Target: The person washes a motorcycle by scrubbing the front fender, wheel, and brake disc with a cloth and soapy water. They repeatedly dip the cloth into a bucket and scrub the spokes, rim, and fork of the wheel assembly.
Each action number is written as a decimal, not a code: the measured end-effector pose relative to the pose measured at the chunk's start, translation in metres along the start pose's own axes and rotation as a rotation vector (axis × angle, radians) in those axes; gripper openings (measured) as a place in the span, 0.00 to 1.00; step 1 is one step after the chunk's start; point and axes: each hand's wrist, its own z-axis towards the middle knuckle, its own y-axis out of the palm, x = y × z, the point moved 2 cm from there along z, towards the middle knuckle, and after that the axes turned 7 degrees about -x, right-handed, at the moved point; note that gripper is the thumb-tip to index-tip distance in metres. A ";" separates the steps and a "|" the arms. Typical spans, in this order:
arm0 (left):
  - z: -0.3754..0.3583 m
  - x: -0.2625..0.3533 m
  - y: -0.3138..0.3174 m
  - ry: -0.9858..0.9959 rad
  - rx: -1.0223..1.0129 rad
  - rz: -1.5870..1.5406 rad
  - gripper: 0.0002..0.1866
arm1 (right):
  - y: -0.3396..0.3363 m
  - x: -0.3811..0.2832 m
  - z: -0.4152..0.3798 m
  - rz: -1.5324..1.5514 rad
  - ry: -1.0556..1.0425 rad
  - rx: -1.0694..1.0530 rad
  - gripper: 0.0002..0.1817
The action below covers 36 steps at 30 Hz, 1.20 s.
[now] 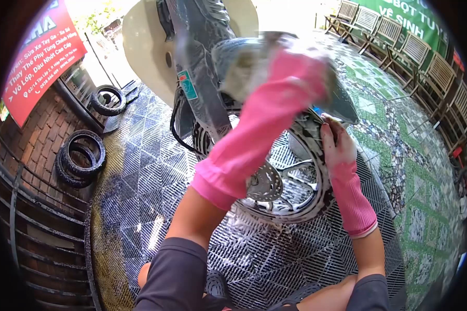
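Observation:
A soapy motorbike front wheel (296, 179) with a brake disc (264, 182) stands in front of me, white foam over its tyre and spokes. My left hand (301, 70), in a long pink rubber glove, reaches up across the wheel to the front mudguard (342, 101). Motion smears its fingers, and a greyish-beige blur lies beside it; I cannot make out what it holds. My right hand (339, 145), gloved in pink and covered with pale suds, has its fingers curled against the right side of the tyre. The foamy fork leg (205, 98) rises left of my left forearm.
Black ridged mats (155, 207) lie under the wheel. Loose tyres (83, 155) lean at the left near a black metal railing (41, 238) and a red banner (44, 57). Wooden folding chairs (415, 52) line the right side over green patterned tiles (425, 223).

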 end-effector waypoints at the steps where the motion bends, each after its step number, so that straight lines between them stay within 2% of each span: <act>1: -0.007 0.014 0.014 0.145 0.064 0.036 0.18 | -0.004 0.006 0.000 0.005 -0.005 0.004 0.21; 3: -0.025 0.032 0.031 0.347 0.157 0.048 0.18 | -0.001 0.025 0.001 -0.278 -0.180 -0.194 0.27; 5: -0.033 0.044 0.039 0.458 0.200 0.029 0.19 | 0.015 0.037 -0.005 0.035 -0.524 0.260 0.21; 8: -0.023 0.038 0.026 0.497 0.239 0.024 0.19 | 0.005 0.036 -0.013 -0.799 -0.705 0.291 0.19; 9: -0.015 0.031 0.018 0.484 0.243 0.033 0.19 | 0.003 0.028 -0.011 -0.797 -0.707 0.293 0.19; 11: 0.004 0.005 -0.002 0.416 0.237 0.059 0.20 | -0.002 0.010 0.001 0.005 0.090 -0.100 0.17; 12: 0.013 -0.008 -0.013 0.371 0.232 0.081 0.20 | -0.002 0.006 0.000 0.002 -0.038 -0.055 0.15; 16: 0.038 -0.072 -0.046 0.170 0.218 0.172 0.20 | -0.001 -0.006 -0.004 0.139 -0.027 0.021 0.15; 20: 0.019 -0.128 -0.039 0.062 0.254 0.299 0.21 | 0.003 0.001 -0.002 0.255 -0.024 0.025 0.16; 23: -0.032 -0.134 -0.028 0.075 0.395 0.399 0.22 | 0.005 0.005 -0.003 0.303 -0.001 0.022 0.17; 24: -0.048 -0.135 -0.028 0.096 0.510 0.470 0.23 | 0.004 0.008 -0.002 0.243 0.000 0.017 0.17; 25: -0.049 -0.142 -0.028 0.092 0.511 0.471 0.23 | 0.004 0.009 -0.001 0.182 0.002 0.013 0.18; 27: -0.051 -0.164 -0.021 0.026 0.697 0.780 0.26 | 0.006 0.007 -0.002 0.273 0.068 -0.011 0.19; 28: -0.034 -0.198 -0.022 0.136 0.902 0.658 0.27 | 0.007 0.013 -0.003 0.287 0.055 0.003 0.20; 29: -0.023 -0.195 -0.042 0.074 0.864 0.224 0.28 | 0.008 0.020 -0.004 0.299 0.043 0.008 0.20; 30: -0.014 -0.196 -0.068 -0.056 0.628 -0.163 0.30 | 0.010 0.027 -0.003 0.303 0.010 0.026 0.21; 32: 0.038 -0.214 -0.116 -0.245 0.364 -0.634 0.39 | 0.007 0.019 -0.003 0.283 0.034 0.010 0.20; 33: 0.062 -0.240 -0.093 -0.132 0.646 -0.580 0.37 | 0.005 0.016 -0.001 0.233 0.046 -0.007 0.19; 34: 0.051 -0.240 -0.078 -0.141 0.649 -0.577 0.37 | 0.006 0.017 0.000 0.235 0.044 -0.016 0.19; 36: 0.011 -0.220 -0.057 -0.059 0.929 0.031 0.41 | 0.006 0.019 0.000 0.254 0.072 -0.032 0.19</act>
